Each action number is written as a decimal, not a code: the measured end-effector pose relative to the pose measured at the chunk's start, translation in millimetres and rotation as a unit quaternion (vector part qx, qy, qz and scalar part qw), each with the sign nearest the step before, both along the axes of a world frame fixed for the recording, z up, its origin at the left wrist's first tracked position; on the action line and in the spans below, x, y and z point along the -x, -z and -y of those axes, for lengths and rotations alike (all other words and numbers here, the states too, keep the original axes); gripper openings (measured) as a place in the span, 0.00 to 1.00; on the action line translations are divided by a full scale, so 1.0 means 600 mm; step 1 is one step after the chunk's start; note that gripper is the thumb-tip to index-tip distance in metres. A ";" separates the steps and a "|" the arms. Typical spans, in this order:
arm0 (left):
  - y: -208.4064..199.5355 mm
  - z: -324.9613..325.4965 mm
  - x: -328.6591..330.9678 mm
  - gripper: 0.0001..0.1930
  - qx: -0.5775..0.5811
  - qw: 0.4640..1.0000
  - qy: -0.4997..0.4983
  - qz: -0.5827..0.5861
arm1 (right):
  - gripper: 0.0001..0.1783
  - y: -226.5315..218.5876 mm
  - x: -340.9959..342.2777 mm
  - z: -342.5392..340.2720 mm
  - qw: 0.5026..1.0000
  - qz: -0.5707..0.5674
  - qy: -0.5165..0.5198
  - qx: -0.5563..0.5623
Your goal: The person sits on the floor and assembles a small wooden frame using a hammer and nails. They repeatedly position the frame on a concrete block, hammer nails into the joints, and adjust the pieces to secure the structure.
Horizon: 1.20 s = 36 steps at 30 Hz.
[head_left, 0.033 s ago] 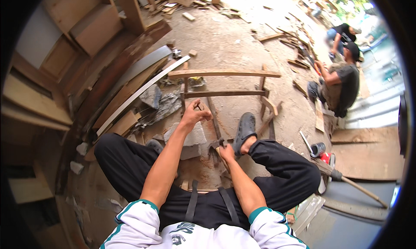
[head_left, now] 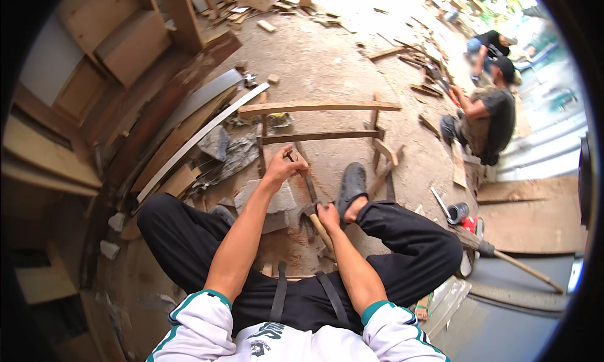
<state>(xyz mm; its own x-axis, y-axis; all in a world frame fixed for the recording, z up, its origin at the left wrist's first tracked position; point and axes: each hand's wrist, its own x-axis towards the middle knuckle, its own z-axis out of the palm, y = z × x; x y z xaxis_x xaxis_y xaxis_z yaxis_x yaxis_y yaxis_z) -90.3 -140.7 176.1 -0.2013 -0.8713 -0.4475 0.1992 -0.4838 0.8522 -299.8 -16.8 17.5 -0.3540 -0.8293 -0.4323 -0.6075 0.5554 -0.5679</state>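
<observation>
My left hand [head_left: 284, 169] is raised over the ground, fingers pinched on a small, thin dark piece [head_left: 290, 155] too small to name. My right hand [head_left: 326, 216] is closed near the head of a hammer [head_left: 322, 232], whose pale wooden handle slants back toward me beside my wrist. A narrow dark wooden strip [head_left: 308, 181] runs away from me between my hands. Beyond them stands a wooden frame [head_left: 321, 136] with two crosswise rails and short legs. A pale stone block [head_left: 272, 197] sits below my left forearm.
Boards and a white strip [head_left: 202, 143] lie at left beside broken stone [head_left: 215, 141] and crumpled sheeting. Wood scraps [head_left: 261, 0] litter the far ground. Two people sit at far right, the nearer one in a dark shirt [head_left: 501, 119]. A long-handled tool [head_left: 522, 264] lies at right.
My right hand has risen slightly, and more of the hammer handle shows beside it. My left hand keeps its pinch. The whole view has shifted a little.
</observation>
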 end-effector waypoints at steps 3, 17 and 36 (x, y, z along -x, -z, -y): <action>0.012 0.006 0.052 0.48 0.062 0.988 0.093 0.108 | 0.36 -0.138 0.006 0.085 0.918 0.375 0.123 -0.032; 0.028 0.032 0.076 0.52 0.162 0.917 0.311 0.190 | 0.09 -0.266 0.029 0.109 0.918 0.368 0.094 -0.118; 0.219 0.225 -0.156 0.52 -0.181 0.927 -0.128 0.302 | 0.10 -0.099 0.051 0.245 0.973 0.177 0.072 -0.129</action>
